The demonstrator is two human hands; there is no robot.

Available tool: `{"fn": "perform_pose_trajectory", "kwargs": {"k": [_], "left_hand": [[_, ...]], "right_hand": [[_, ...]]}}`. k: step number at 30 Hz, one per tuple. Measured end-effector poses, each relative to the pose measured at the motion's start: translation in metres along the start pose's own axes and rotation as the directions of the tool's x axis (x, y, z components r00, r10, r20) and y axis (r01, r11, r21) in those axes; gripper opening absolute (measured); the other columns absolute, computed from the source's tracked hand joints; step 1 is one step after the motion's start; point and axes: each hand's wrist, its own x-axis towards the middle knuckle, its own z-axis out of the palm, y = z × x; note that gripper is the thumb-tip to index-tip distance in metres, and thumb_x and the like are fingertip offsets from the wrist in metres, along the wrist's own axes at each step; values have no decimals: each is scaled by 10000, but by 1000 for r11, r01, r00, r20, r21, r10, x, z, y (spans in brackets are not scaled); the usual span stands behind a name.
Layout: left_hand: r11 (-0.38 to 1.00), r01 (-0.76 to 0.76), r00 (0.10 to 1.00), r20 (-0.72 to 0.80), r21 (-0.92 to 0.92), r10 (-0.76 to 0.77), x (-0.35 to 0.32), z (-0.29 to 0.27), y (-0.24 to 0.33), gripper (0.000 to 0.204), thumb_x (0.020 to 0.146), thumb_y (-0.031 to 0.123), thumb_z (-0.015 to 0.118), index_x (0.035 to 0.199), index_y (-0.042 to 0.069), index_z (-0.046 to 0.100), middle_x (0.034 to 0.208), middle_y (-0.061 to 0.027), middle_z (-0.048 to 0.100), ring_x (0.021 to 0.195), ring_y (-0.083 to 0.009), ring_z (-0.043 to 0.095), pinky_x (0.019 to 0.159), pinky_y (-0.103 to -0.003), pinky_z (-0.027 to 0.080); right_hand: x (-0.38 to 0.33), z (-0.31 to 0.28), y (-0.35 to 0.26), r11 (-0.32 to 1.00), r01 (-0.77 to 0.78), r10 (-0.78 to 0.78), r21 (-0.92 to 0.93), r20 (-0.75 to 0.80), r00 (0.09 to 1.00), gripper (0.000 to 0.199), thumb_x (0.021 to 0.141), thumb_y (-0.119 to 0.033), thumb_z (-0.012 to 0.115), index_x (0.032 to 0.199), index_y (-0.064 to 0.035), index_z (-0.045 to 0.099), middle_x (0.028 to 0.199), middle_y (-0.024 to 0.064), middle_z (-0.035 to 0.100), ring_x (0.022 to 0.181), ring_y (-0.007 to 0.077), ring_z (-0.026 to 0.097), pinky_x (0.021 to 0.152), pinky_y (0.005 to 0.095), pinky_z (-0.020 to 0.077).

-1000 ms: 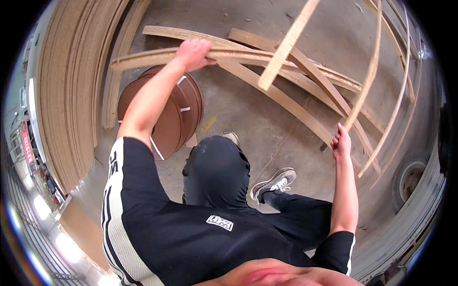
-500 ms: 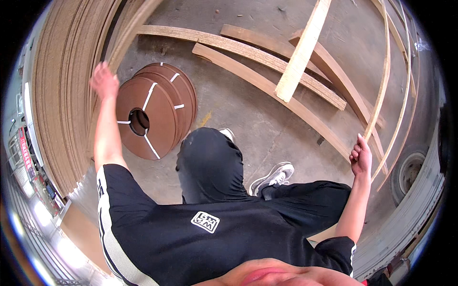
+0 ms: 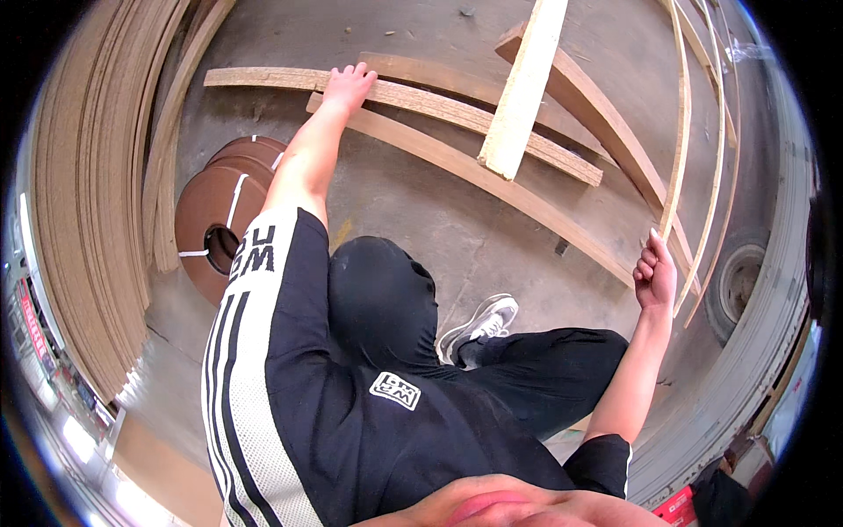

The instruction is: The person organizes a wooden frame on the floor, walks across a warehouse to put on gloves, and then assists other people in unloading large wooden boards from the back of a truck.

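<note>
My left hand (image 3: 349, 86) reaches forward and lies over a long wooden board (image 3: 430, 100) near its left end. Its fingers are apart across the far edge; the thumb and whether it grips are hard to make out. At the right, my right hand (image 3: 656, 272) is closed round the near end of a thin wooden strip (image 3: 685, 114) that runs away from me. A second board (image 3: 439, 155) lies slantwise just nearer than the one under my left hand. A pale board (image 3: 527, 97) crosses above these boards, its near end toward me.
Rolls of brown banding (image 3: 198, 220) tied with white strips lie left, beside a tall stack of brown sheets (image 3: 88, 193). Darker boards (image 3: 597, 101) lie farther off. More thin strips (image 3: 718, 158) and a wheel (image 3: 742, 277) are at the right.
My left hand has moved right and forward, from beside the brown rolls and sheets onto the long board. My right hand still holds the strip. The view has shifted slightly.
</note>
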Motion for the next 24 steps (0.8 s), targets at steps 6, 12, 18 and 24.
{"fn": "perform_pose_trajectory", "kwargs": {"k": [6, 12, 18, 24], "left_hand": [[914, -378, 926, -73, -150, 371, 12, -37, 23, 510, 762, 190, 737, 1231, 90, 562, 1245, -117, 523, 1206, -303, 495, 999, -472, 450], [865, -459, 887, -156, -203, 434, -39, -114, 58, 492, 804, 330, 728, 1196, 68, 586, 1155, -144, 548, 1156, -332, 517, 973, -421, 473], [919, -188, 979, -135, -346, 150, -159, -131, -21, 498, 742, 209, 782, 1190, 69, 615, 1175, -123, 576, 1147, -319, 544, 974, -413, 471], [966, 84, 947, -282, -246, -154, -242, -108, -141, 468, 771, 241, 778, 1188, 81, 640, 1143, -107, 606, 1109, -307, 569, 931, -412, 486]], "right_hand": [[9, -15, -3, 1000, 12, -11, 13, -40, 999, 194, 974, -304, 629, 854, -170, 554, 557, -122, 294, 424, 21, 250, 414, 208, 223], [16, -22, 8, 1000, 3, -3, 24, -16, 1000, 219, 969, -307, 635, 822, -189, 524, 561, -121, 297, 423, 17, 243, 411, 206, 211], [17, -21, 6, 1000, -5, 6, -14, 9, 1000, 221, 969, -315, 632, 822, -201, 513, 571, -117, 320, 430, 20, 273, 413, 206, 238], [17, -32, 10, 1000, -4, 3, 31, 8, 1000, 201, 990, -303, 602, 849, -179, 532, 561, -117, 312, 420, 12, 269, 404, 196, 228]]}}
